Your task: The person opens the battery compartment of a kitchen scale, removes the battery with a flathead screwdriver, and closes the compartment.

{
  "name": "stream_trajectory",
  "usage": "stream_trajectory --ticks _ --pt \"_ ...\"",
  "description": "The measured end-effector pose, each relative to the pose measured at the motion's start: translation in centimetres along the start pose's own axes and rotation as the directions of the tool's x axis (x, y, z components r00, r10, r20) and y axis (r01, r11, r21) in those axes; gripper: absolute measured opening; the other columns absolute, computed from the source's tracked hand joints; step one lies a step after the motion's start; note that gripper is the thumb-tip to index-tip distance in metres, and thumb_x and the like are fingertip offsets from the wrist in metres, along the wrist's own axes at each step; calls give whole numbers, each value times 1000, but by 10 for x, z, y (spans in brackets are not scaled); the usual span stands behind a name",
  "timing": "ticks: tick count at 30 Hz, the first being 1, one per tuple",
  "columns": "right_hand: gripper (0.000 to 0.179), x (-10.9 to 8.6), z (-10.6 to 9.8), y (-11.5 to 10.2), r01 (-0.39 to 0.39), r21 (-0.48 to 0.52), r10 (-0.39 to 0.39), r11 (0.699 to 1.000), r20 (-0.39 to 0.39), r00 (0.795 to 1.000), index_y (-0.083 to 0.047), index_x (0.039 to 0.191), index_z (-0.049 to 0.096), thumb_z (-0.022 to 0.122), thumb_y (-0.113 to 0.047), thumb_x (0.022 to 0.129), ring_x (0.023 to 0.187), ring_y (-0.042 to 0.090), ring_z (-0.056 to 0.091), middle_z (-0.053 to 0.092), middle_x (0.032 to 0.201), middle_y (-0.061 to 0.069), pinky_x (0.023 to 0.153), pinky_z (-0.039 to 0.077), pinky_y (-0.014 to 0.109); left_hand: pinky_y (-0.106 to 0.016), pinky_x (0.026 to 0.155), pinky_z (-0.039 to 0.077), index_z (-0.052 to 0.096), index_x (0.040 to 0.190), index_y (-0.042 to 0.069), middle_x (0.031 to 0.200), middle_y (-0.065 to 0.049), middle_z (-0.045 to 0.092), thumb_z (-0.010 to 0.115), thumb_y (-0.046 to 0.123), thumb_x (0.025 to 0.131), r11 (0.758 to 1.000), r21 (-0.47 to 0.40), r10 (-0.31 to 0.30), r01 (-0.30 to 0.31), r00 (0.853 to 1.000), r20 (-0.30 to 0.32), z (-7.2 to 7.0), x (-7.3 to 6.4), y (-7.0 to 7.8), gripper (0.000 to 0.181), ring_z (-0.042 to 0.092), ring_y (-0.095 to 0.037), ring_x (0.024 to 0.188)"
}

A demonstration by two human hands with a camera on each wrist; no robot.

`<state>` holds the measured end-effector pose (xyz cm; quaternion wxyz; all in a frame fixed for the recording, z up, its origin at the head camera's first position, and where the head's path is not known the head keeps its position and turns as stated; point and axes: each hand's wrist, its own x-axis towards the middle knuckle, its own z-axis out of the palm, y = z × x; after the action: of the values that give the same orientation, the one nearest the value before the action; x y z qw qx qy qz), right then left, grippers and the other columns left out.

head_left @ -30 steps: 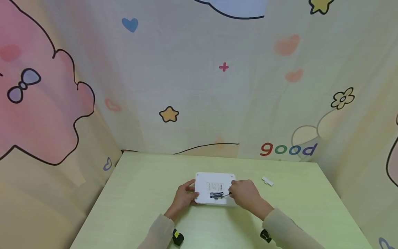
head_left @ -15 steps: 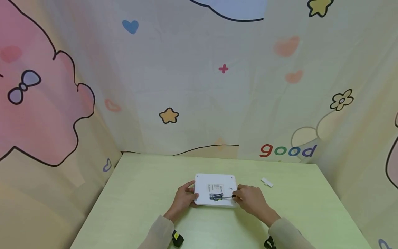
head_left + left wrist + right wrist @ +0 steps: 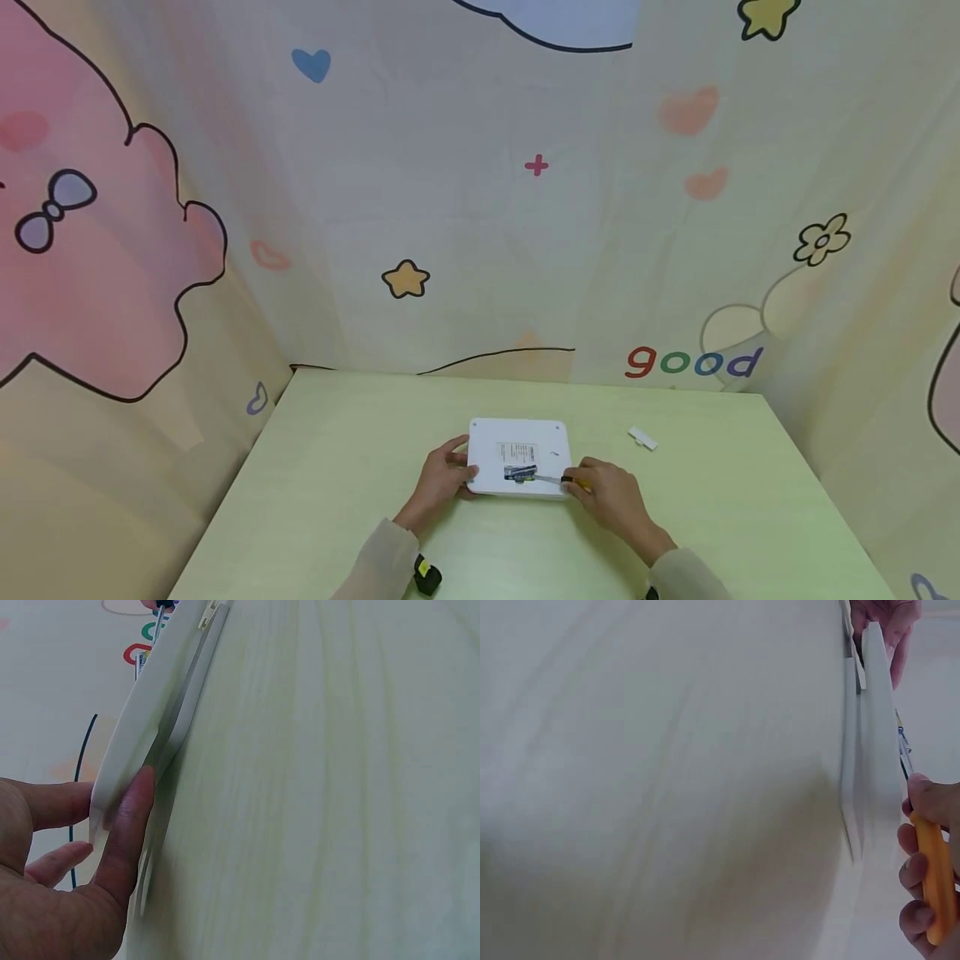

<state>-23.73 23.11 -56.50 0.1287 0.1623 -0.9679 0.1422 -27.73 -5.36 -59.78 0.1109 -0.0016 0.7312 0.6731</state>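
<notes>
A white flat device (image 3: 486, 442), its labelled back turned up, is tilted on the table. Several batteries (image 3: 520, 472) show in the uncovered slot near its lower edge. My left hand (image 3: 441, 477) pinches the device's left edge; in the left wrist view, the thumb and fingers lie on opposite faces of the white shell (image 3: 124, 761). In my right hand (image 3: 611, 498) is a screwdriver (image 3: 934, 874) with an orange handle, the fingers curled round it. Its thin shaft (image 3: 549, 479) reaches left across the back, the tip at the batteries. Whether the tip touches them I cannot tell.
A small white battery cover (image 3: 642, 439) lies on the pale green table (image 3: 360, 433), right of the device. Behind stands a printed cloth backdrop (image 3: 480, 208), which also hangs along both sides.
My right hand has moved right and nearer, so more of the screwdriver's shaft and handle shows. The left hand and device have barely moved; the cover lies as before.
</notes>
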Motion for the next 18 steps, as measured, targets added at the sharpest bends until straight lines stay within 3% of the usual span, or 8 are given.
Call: stream_trajectory --ticks 18 --pt "18 -5 10 5 -38 140 41 989 -14 999 -20 95 79 80 -29 80 62 2 44 64 79 -13 55 35 18 -36 61 60 43 147 6 111 -22 58 67 -3 87 1000 -5 -8 8 1000 0 0 0 -3 66 68 -20 75"
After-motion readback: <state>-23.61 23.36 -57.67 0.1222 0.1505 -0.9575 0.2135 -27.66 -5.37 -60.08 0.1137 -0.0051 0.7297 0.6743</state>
